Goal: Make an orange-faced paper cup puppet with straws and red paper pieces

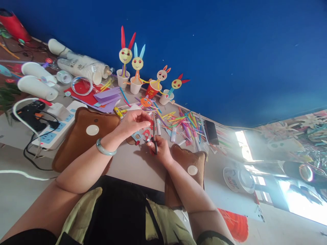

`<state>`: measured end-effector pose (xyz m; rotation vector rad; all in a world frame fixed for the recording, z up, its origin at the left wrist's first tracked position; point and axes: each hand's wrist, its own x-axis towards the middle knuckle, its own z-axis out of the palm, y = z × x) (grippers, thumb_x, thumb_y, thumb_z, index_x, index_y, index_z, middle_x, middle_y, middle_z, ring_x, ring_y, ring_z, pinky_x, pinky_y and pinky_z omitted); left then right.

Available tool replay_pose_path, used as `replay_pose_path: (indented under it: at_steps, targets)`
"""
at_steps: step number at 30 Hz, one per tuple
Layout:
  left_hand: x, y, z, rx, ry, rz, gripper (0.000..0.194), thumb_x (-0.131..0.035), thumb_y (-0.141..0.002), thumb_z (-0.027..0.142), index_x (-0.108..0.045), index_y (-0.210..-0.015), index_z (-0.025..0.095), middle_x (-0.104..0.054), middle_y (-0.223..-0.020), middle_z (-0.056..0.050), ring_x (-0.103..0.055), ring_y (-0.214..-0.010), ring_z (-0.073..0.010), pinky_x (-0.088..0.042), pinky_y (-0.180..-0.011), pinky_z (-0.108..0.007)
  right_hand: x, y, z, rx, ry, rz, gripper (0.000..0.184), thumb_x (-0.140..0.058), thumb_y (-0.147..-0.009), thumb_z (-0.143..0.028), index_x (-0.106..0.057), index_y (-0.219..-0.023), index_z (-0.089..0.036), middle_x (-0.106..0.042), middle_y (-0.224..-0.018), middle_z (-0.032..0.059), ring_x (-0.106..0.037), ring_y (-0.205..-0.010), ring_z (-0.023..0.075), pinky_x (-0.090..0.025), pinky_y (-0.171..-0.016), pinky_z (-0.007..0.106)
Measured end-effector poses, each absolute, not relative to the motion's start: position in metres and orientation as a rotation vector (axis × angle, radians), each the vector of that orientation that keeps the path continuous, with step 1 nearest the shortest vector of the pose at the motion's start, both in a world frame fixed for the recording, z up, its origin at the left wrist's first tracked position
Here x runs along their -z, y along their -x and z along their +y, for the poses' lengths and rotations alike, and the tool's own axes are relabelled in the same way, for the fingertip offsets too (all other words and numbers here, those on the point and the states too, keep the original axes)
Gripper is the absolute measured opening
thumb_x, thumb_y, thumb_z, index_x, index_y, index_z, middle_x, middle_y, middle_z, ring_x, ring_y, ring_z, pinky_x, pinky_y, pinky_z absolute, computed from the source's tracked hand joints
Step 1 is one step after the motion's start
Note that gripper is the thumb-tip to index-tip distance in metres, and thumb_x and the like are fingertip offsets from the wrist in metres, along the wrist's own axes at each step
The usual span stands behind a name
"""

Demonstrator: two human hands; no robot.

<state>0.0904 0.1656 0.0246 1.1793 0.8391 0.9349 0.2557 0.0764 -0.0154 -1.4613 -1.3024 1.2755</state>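
Note:
My right hand (161, 150) grips a pair of scissors (154, 139) by the handles, blades pointing up and away from me. Left of the blades, my left hand (135, 123) is closed in a pinch. Whatever sits between its fingertips is too small to make out, though a hint of red shows there. A jade-coloured bangle (106, 148) circles the left wrist. Under and between the hands lie red paper scraps (146, 133). An orange paper face (146, 101) with drawn eyes lies just beyond the left hand.
Rabbit-faced figures stand in paper cups (136, 85) along the blue wall. Coloured sticks (189, 124) and a phone (211, 132) lie at right. Brown cushions (84, 143) flank my arms. A power strip (55, 129), purple paper (108, 98) and stacked cups (79, 68) occupy the left.

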Motion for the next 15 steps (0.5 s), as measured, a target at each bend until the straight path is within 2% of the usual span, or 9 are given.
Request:
replay_pose_path:
  at_steps: [15]
  targets:
    - [-0.0181,-0.0900,0.1673,-0.957,-1.149,0.801,0.024,-0.079,-0.062,0.023,-0.068,-0.081,0.015,-0.068,-0.069,0.000,-0.060,-0.059,-0.0097,-0.046,-0.054,-0.021,0.0162,-0.2557,0.0753,-1.275,1.459,-1.330,0.060,-0.072,-0.067,-0.076,-0.042,-0.063,-0.024,-0.052,-0.041,-0.0051,-0.040,-0.039,0.0097,-0.028,-0.045,0.026]
